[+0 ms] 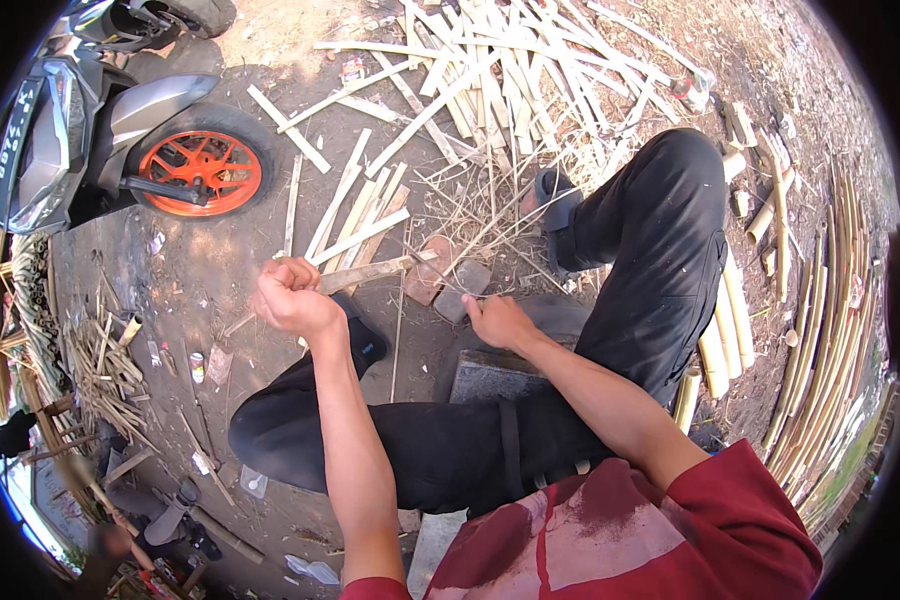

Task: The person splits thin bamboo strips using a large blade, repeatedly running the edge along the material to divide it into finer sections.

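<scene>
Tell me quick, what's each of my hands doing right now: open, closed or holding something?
Left hand: closed; whether it grips the bamboo strip beside it cannot be told.
Right hand: closed; what it holds, if anything, cannot be told.

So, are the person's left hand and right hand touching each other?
Apart. The head view shows a clear gap between the left hand and right hand, with the ground and a reddish brick visible there.
</scene>
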A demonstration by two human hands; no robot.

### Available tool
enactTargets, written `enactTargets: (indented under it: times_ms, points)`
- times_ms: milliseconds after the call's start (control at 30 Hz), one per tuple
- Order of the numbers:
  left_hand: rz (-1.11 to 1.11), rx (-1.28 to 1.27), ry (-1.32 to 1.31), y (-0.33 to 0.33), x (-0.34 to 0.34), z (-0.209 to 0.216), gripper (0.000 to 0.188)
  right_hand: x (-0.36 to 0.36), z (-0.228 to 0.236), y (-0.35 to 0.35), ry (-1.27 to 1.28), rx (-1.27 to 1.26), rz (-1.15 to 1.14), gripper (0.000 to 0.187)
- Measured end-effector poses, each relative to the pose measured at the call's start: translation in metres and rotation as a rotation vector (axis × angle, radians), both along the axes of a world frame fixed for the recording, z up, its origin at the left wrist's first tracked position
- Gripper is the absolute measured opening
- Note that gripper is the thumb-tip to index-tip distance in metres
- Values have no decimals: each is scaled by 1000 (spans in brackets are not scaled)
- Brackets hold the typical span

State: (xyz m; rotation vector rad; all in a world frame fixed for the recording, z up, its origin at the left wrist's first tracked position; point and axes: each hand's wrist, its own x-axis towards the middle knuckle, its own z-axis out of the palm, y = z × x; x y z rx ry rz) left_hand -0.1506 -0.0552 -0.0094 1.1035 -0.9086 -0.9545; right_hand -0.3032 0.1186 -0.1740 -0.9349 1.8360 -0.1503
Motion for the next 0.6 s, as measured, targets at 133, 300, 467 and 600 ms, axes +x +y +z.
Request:
enactTargets:
  times_ms: [133, 300, 467, 600]
  points:
    - [34, 65, 37, 4, -6, 1, 24, -15, 51, -13, -244, 7, 7, 81]
    - [-155, 73, 259, 12, 8, 10, 16, -3, 53, -7, -342, -18, -119, 82]
    - [-382, 16, 282, 19, 17, 5, 17, 3, 70, -22, -538, -42, -321, 72]
    - [-425, -9, 268, 21, 16, 2, 23, 3, 102, -29, -673, -92, -434, 67]
